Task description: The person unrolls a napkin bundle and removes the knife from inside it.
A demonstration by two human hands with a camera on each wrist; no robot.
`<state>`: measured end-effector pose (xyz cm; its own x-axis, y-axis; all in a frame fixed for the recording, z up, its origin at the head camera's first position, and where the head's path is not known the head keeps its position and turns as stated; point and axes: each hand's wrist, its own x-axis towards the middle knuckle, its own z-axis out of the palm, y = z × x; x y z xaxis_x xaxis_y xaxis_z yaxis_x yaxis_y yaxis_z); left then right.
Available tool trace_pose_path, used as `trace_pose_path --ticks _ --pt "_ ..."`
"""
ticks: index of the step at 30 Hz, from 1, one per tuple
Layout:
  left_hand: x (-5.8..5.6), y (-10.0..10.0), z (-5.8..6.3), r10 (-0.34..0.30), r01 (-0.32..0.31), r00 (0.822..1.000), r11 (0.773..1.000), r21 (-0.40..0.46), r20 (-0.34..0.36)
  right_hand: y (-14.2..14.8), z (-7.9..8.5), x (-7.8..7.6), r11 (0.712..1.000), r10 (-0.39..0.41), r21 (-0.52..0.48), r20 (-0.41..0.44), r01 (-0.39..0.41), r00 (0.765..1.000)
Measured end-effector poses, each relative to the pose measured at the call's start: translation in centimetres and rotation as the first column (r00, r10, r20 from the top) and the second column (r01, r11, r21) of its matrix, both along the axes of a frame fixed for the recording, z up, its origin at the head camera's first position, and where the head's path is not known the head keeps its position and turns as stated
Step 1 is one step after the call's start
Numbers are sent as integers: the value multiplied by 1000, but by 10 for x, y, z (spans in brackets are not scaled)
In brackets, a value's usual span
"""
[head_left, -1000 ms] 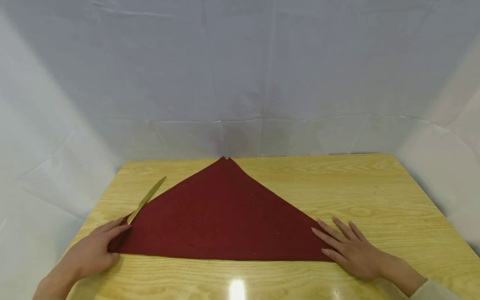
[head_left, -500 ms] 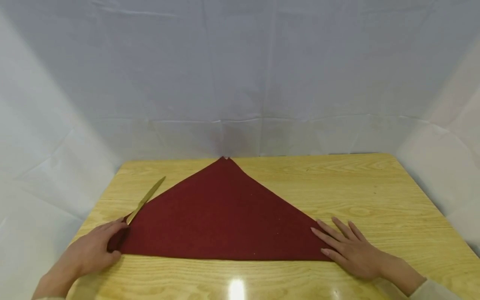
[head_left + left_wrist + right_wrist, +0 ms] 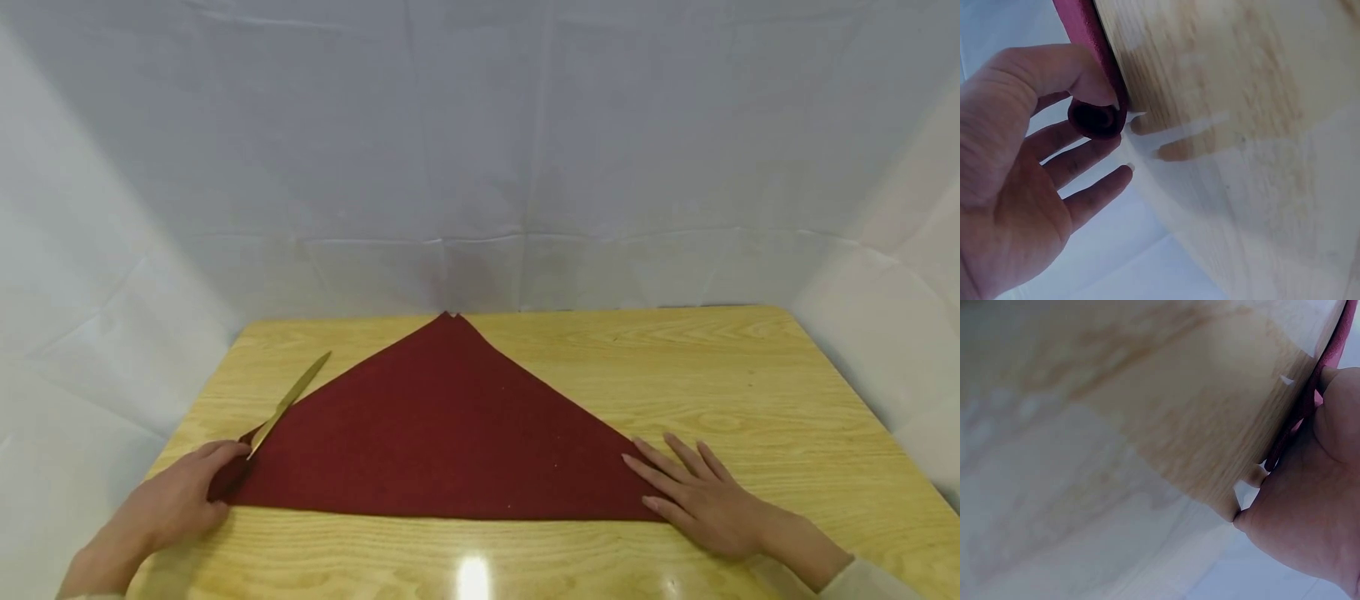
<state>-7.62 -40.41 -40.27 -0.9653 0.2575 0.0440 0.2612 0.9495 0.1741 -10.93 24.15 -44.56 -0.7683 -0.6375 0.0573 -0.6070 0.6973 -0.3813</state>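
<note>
A dark red cloth (image 3: pixel 435 442), folded in a triangle, lies with its long edge toward me and its peak at the table's back edge. My left hand (image 3: pixel 176 500) grips the cloth's left corner. In the left wrist view, that corner is a rolled end (image 3: pixel 1099 120) with a spiral showing, thumb on top and fingers (image 3: pixel 1100 187) behind and below. A slim gold knife (image 3: pixel 296 392) lies slanted along the cloth's left edge, its lower end by my left fingertips. My right hand (image 3: pixel 708 500) lies flat with spread fingers on the right corner.
The pale wood-grain table (image 3: pixel 675 367) extends past the cloth on all sides but the peak. A grey-white sheet (image 3: pixel 480 150) hangs right behind its back edge, with white sheets at both sides. A light glare sits near the front.
My left hand has shifted slightly left along the cloth's corner, and more of the knife's lower end shows. The right hand, the knife and the cloth's peak have stayed about where they were.
</note>
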Motion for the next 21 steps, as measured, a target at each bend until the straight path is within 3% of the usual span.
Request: trace_pose_path --ticks 12,21 --pt "-3 -3 -1 -15 14 998 1000 -11 -54 -3 6 1 1000 -18 26 54 16 998" --pt "-11 -6 2 -14 14 998 1000 3 68 -3 7 1 1000 -16 26 64 15 998"
